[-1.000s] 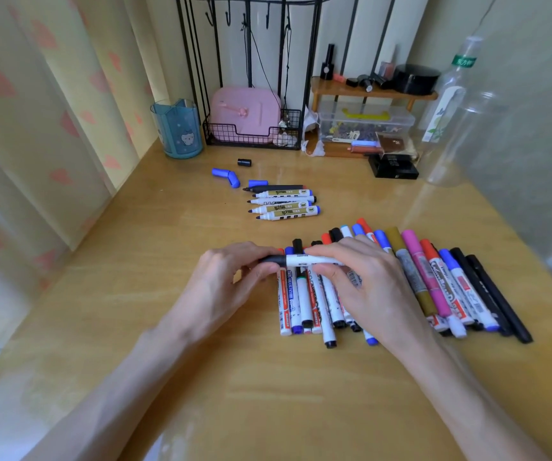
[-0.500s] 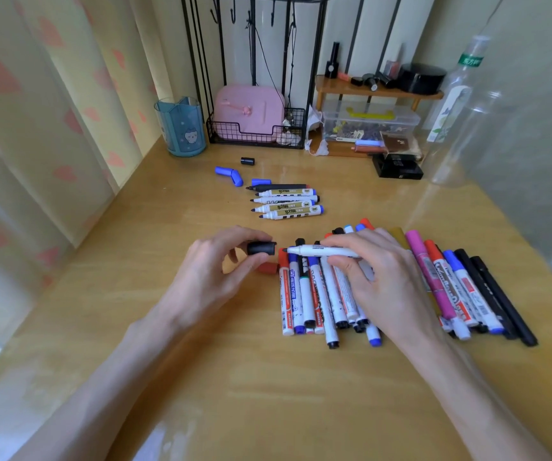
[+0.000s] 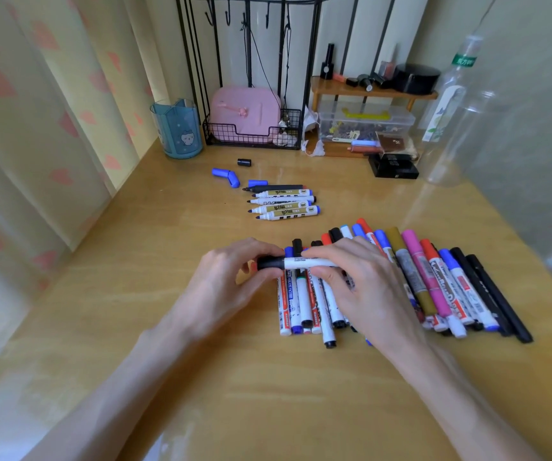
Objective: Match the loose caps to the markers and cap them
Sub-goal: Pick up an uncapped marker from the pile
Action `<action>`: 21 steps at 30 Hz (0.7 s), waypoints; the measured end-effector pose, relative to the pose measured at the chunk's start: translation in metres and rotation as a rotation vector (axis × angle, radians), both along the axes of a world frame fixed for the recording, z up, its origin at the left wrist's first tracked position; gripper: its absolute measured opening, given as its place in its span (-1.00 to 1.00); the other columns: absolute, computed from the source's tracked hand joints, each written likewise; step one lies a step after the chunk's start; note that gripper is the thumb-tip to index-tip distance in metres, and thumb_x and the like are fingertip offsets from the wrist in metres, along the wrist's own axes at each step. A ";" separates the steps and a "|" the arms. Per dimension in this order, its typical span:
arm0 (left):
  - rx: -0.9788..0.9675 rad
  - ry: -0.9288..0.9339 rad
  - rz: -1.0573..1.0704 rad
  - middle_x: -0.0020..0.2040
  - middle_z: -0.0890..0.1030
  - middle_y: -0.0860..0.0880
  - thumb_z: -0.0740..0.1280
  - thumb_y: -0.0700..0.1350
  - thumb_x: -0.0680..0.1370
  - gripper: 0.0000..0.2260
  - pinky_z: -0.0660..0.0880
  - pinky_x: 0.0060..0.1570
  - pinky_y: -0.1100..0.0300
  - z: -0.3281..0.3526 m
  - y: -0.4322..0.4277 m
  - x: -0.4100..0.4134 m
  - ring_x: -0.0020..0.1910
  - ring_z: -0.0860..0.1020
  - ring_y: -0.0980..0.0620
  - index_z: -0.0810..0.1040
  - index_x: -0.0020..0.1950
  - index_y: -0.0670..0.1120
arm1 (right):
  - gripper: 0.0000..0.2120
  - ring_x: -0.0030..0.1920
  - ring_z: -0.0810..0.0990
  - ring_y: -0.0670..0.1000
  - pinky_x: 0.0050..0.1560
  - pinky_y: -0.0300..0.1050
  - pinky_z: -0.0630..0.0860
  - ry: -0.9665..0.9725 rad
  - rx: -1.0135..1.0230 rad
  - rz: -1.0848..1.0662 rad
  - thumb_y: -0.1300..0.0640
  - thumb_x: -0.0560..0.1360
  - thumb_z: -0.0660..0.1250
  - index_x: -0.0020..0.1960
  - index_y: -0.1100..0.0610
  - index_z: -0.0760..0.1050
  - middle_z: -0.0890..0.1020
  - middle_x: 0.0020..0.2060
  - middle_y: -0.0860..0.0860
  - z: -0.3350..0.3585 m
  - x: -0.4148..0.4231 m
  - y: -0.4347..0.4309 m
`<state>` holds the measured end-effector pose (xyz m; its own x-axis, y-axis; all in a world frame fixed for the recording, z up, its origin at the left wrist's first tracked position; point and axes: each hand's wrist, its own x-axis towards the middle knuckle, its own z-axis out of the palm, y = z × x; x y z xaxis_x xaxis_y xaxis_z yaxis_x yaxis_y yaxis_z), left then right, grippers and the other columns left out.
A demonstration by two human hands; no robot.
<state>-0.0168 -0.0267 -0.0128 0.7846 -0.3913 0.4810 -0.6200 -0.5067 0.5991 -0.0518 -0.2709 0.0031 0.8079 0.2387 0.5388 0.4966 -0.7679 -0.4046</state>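
My right hand (image 3: 364,287) holds a white marker (image 3: 307,262) level above a row of capped markers (image 3: 427,281). My left hand (image 3: 234,281) pinches a black cap (image 3: 269,263) that sits on the marker's left end. Farther back lie several uncapped markers (image 3: 282,203), tips pointing left. Loose caps lie beside them: two blue caps (image 3: 226,176) touching at an angle, another blue cap (image 3: 257,183), and a black cap (image 3: 244,162).
On the wooden desk (image 3: 135,261), a blue cup (image 3: 178,131) stands at the back left, next to a black wire rack (image 3: 251,134) with a pink case. A clear box (image 3: 364,124) under a small shelf and a clear bottle (image 3: 450,108) stand at the back right.
Half a second ago the black cap was held apart from the marker's bare tip. Now the cap is on the marker's tip, with both hands brought together.
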 end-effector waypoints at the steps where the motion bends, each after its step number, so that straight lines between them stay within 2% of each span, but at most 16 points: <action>1: -0.005 -0.004 -0.002 -0.01 0.68 0.16 0.47 0.00 0.60 -0.81 0.54 -0.09 0.16 -0.001 -0.002 -0.001 -0.13 0.59 0.08 0.67 0.20 0.03 | -0.82 -0.02 0.54 0.00 0.03 -0.10 0.48 -0.005 0.001 0.001 0.17 0.59 0.44 0.18 0.02 0.68 0.64 -0.06 -0.12 -0.001 0.000 0.001; 7: -0.033 0.024 -0.016 -0.03 0.66 0.17 0.45 0.01 0.60 -0.81 0.54 -0.09 0.17 0.004 0.000 -0.002 -0.15 0.58 0.02 0.67 0.19 0.01 | -0.81 0.00 0.56 0.01 0.04 -0.02 0.50 0.023 0.004 0.016 0.16 0.60 0.43 0.19 0.01 0.66 0.63 -0.05 -0.14 0.000 -0.001 0.003; 10: -0.005 0.019 -0.015 0.02 0.67 0.22 0.48 -0.05 0.59 -0.82 0.52 -0.08 0.23 0.006 0.005 0.000 -0.06 0.61 0.10 0.67 0.19 0.03 | -0.82 0.01 0.57 -0.02 0.07 0.00 0.49 0.036 0.000 0.003 0.14 0.61 0.43 0.19 -0.01 0.65 0.65 -0.03 -0.14 -0.001 0.000 -0.002; 17: 0.199 0.095 0.202 0.00 0.65 0.22 0.54 -0.05 0.53 -0.82 0.45 -0.10 0.25 -0.011 0.054 0.029 -0.01 0.59 0.22 0.66 0.10 0.13 | -0.81 -0.07 0.61 0.01 0.01 0.05 0.53 -0.007 0.047 -0.136 0.10 0.58 0.48 0.19 0.04 0.66 0.68 -0.05 -0.10 -0.002 0.003 -0.008; 21: 0.260 0.115 0.187 -0.02 0.63 0.19 0.53 -0.02 0.52 -0.80 0.54 -0.03 0.12 -0.018 0.054 0.032 -0.04 0.59 0.18 0.65 0.11 0.15 | -0.84 -0.05 0.57 0.00 0.03 0.02 0.49 0.017 -0.022 -0.130 0.05 0.59 0.44 0.16 0.00 0.66 0.65 -0.07 -0.14 -0.004 0.003 -0.006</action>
<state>0.0152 0.0275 -0.0311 0.8978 -0.3331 0.2881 -0.4374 -0.7503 0.4956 -0.0487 -0.2767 -0.0013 0.8416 0.1429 0.5208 0.3855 -0.8343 -0.3941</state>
